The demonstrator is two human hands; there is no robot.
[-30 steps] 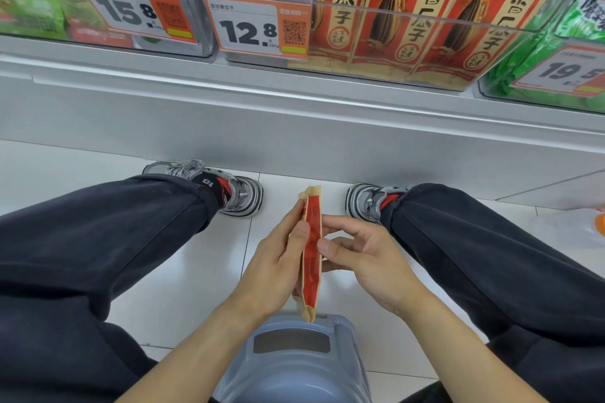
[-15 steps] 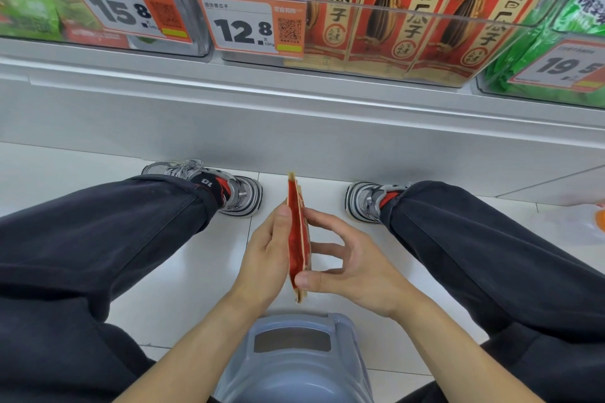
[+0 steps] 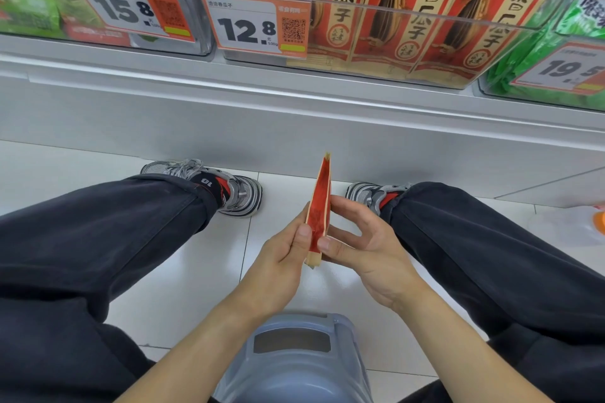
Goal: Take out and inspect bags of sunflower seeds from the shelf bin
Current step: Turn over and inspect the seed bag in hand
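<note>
Because the person sits low on a grey stool (image 3: 294,360) facing the shelf (image 3: 294,101), everything for the job lies within a short reach: legs spread to either side, floor (image 3: 183,278) open between them, and the stock straight ahead and above the hands. On that shelf the clear bin (image 3: 425,26) holds a row of red sunflower seed bags (image 3: 409,10) standing upright and packed face-forward behind its transparent front lip, which keeps them from sliding out and means any bag must be lifted up and over that edge. A price tag (image 3: 258,24) reading 12.8 clips to the lip at the bin's left end; neighbouring bins of green packets (image 3: 39,0) sit close on both sides, so room to withdraw is upward and toward the body, not sideways. One bag (image 3: 320,206) is already out and held in the gap between the knees, above the floor and well apart from the shelf face. It is turned edge-on to the camera, top seam pointing at the shelf, so only its narrow side shows; this looks like a check of the side gusset or seams, judging by the angle. The left hand (image 3: 281,262) pinches it, thumb pressed to the near face, fingers hidden behind. The right hand (image 3: 366,249) holds the opposite face, thumb near the lower corner and fingers curled loosely against the bag, so each grip is clamped on the bag. Turning it has free space all round; only the knees bound it.
</note>
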